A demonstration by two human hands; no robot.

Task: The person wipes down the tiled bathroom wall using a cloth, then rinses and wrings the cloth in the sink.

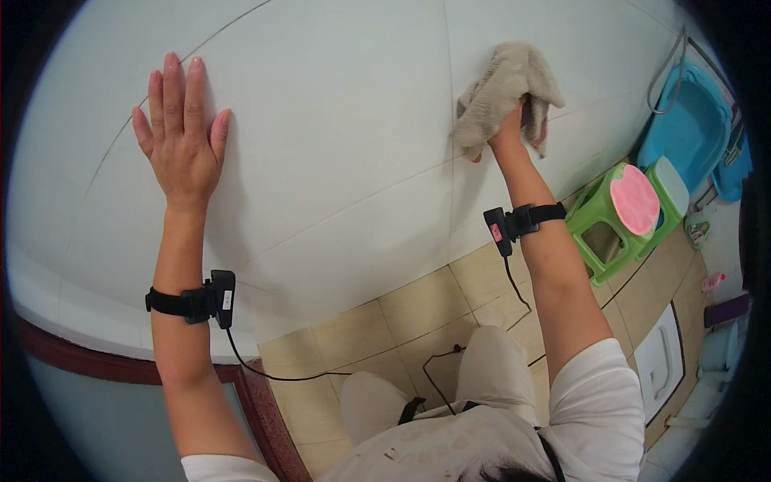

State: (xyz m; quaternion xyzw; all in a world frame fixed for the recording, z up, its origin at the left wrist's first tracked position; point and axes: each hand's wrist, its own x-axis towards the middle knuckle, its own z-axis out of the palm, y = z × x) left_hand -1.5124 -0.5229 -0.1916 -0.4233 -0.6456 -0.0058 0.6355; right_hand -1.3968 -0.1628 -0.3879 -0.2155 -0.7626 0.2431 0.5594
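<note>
My left hand (181, 145) lies flat on the white tiled wall (337, 128), fingers pointing up and thumb spread to the side. Nothing is in it. On the right, a greyish-beige cloth (507, 84) is bunched against the same wall, and my right hand (509, 127) is on it. The cloth drapes over most of that hand and hides its fingers; only the back of the hand near the wrist shows. Each forearm wears a black strap with a small black device and a cable.
Green stools (604, 241), one with a pink seat, stand on the beige tiled floor (422, 305) at the right. Behind them leans a blue plastic tub (689, 120) beside a grey hose (681, 76). A white squat toilet (658, 361) is set lower right; a dark red door frame (88, 358) is lower left.
</note>
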